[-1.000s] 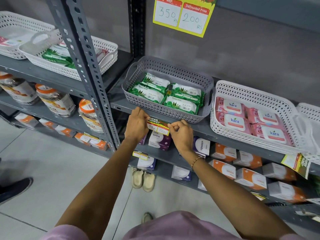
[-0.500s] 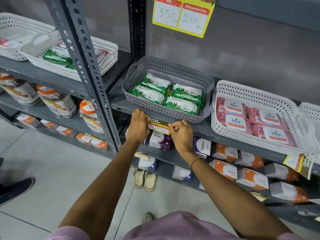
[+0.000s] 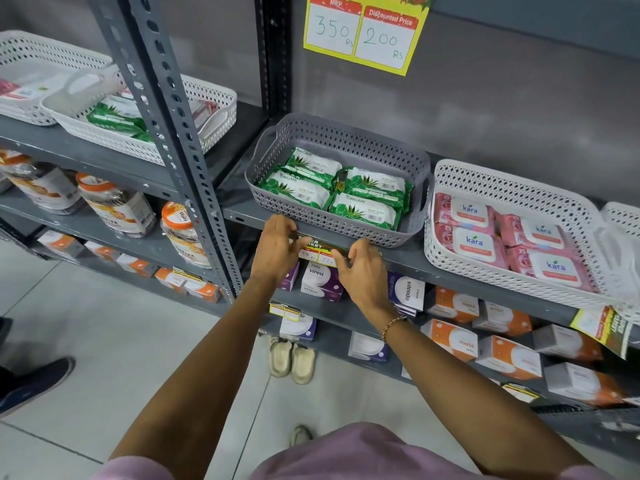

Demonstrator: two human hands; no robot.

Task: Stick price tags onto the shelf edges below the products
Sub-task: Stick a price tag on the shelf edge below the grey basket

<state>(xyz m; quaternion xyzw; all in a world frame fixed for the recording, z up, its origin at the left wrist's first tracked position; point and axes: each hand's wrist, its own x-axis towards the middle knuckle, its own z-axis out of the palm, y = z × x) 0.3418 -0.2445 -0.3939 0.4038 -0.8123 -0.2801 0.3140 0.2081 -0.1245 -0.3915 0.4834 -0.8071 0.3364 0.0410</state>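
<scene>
Grey shelf edge (image 3: 412, 260) carries price tag (image 3: 320, 252), left hand (image 3: 277, 247) and right hand (image 3: 362, 271) flanking.

Pink garment (image 3: 363, 455); beaded bracelet (image 3: 393, 323) on right wrist.

I see the price tag (image 3: 320, 252) on the front of the shelf edge (image 3: 450, 271), directly below the basket (image 3: 339, 147) of wipe packs (image 3: 332, 192). My left hand (image 3: 277, 251) is at the tag's left end, my right hand (image 3: 363, 271) at its right. A second basket (image 3: 512, 181) with more packs sits just right of the first on the same shelf. Small boxes (image 3: 320, 280) stand on the shelf beneath, behind my hands. Jars (image 3: 114, 206) sit on the neighbouring rack to the left, beyond the upright post (image 3: 173, 133). A large price sign (image 3: 363, 32) hangs on the wall above.
</scene>
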